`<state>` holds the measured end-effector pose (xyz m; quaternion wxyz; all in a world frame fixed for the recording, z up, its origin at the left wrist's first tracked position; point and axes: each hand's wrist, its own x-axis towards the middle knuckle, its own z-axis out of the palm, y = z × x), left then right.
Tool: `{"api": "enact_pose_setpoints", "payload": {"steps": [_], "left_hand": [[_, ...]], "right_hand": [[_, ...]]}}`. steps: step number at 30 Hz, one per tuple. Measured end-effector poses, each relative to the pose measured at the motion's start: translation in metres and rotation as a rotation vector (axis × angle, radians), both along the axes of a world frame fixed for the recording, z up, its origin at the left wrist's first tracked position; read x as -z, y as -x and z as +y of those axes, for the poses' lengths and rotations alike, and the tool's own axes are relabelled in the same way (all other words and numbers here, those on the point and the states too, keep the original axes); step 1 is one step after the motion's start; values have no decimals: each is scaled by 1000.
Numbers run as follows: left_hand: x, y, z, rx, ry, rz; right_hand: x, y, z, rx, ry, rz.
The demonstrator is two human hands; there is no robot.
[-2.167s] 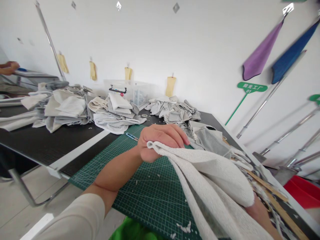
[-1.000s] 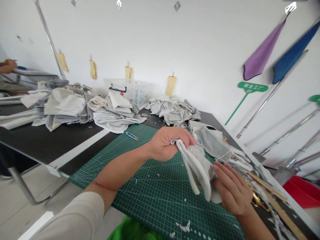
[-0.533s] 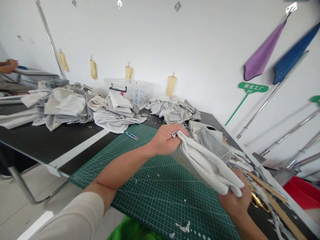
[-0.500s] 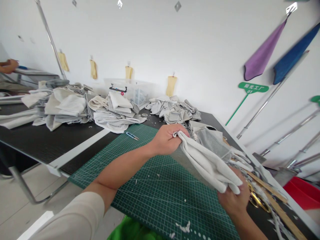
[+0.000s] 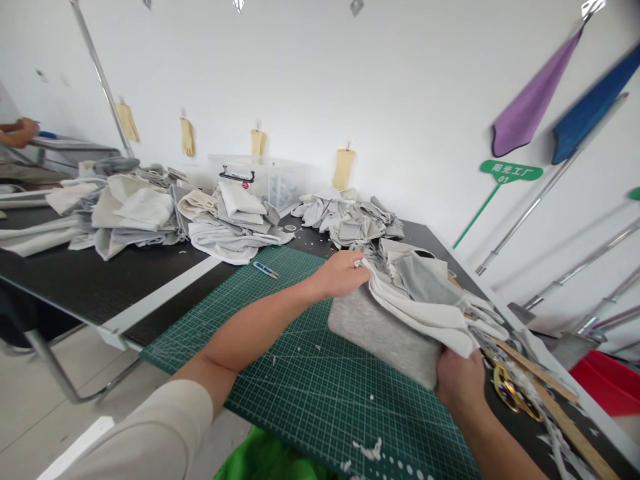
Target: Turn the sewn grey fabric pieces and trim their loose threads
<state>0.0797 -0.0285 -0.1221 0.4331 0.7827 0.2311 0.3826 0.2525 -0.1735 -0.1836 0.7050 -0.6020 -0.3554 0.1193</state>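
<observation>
On your left arm [image 5: 255,330] you wear a cream sleeve [image 5: 145,433] — short, with a faint hem line — while your left hand [image 5: 340,275] and right hand [image 5: 460,381] are bare.

one held cloth [image 5: 384,335], two hanging cloths [image 5: 533,100], four yellow gloves [image 5: 344,169], one clear box [image 5: 284,185], one cutting mat [image 5: 313,383]

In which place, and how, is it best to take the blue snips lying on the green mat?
I would pinch the blue snips by their blue handle, coming down from above and from the left. They lie flat on the green mat, with the handle toward the left and the narrow metal tips pointing right, so this probably keeps fingers off the tips.
</observation>
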Motion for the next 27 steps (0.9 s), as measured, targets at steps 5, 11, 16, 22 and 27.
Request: {"api": "enact_pose_setpoints", "payload": {"steps": [5,11,16,22,27], "left_hand": [[-4,2,-3,52,-25,10],[4,-2,5,-38,37,70],[9,-4,8,-81,131,134],[0,2,5,-75,-131,294],[1,7,8,-43,-339,346]], "right_hand": [[1,1,1,1,17,54],[4,-2,2,145,43,42],[2,-5,4,108,92,78],[5,-8,2,70,51,49],[6,-9,-6,79,-81,19]]}}
